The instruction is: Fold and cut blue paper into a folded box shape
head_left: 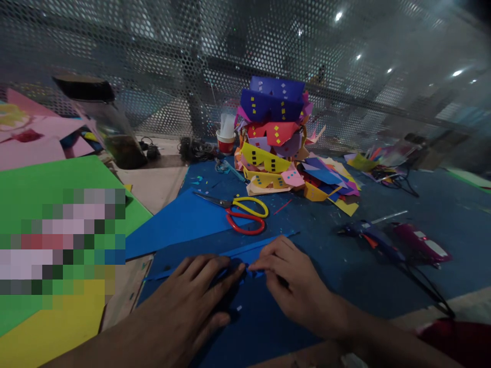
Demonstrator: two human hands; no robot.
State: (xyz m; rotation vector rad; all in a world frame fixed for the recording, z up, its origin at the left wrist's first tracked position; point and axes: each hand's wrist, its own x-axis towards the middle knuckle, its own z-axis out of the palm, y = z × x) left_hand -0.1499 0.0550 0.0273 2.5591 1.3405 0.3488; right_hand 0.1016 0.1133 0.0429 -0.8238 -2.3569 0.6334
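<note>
My left hand [192,296] lies flat with fingers stretched out, pressing on a dark blue sheet of paper [253,317] on the table. Beside it, my right hand [287,278] has its fingertips pinched on the folded edge of a lighter blue paper strip [261,245] that runs along the sheet's far edge. The fingertips of both hands almost meet at the fold. Red and yellow handled scissors [240,212] lie just beyond the strip, on a blue triangular sheet [172,220].
A tall pile of coloured paper pieces [276,138] stands behind the scissors, with a red cup [225,139] beside it. Two glue guns [395,240] lie at right. Green [42,189] and yellow sheets [53,332] lie at left. A perforated metal wall closes the back.
</note>
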